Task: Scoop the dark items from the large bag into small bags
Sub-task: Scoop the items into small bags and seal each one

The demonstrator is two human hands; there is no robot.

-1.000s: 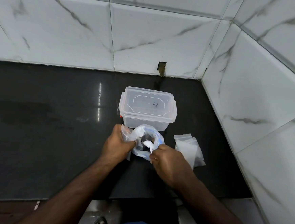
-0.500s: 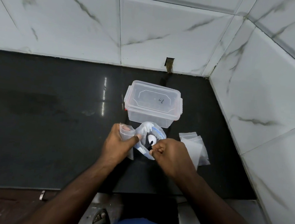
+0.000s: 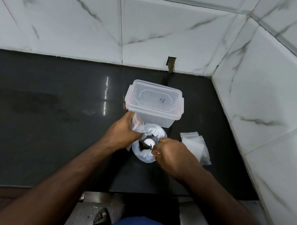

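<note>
The large clear bag (image 3: 145, 155) stands open on the black counter, its rim rolled down, dark items (image 3: 141, 145) showing inside. My right hand (image 3: 171, 156) grips the handle of a white spoon (image 3: 148, 141), whose bowl sits in the bag's mouth. My left hand (image 3: 122, 131) holds a small clear bag (image 3: 137, 123) just left of and above the large bag's rim. What the small bag holds cannot be made out.
A lidded clear plastic box (image 3: 154, 102) stands just behind the large bag. A pile of small clear bags (image 3: 195, 147) lies to the right. Marble-tiled walls close the back and right. The black counter (image 3: 46, 113) stretches left; its front edge is near my body.
My left hand has lifted the small bag up toward the box. My right hand with the spoon has shifted slightly back inside the large bag's mouth. The camera moved closer.
</note>
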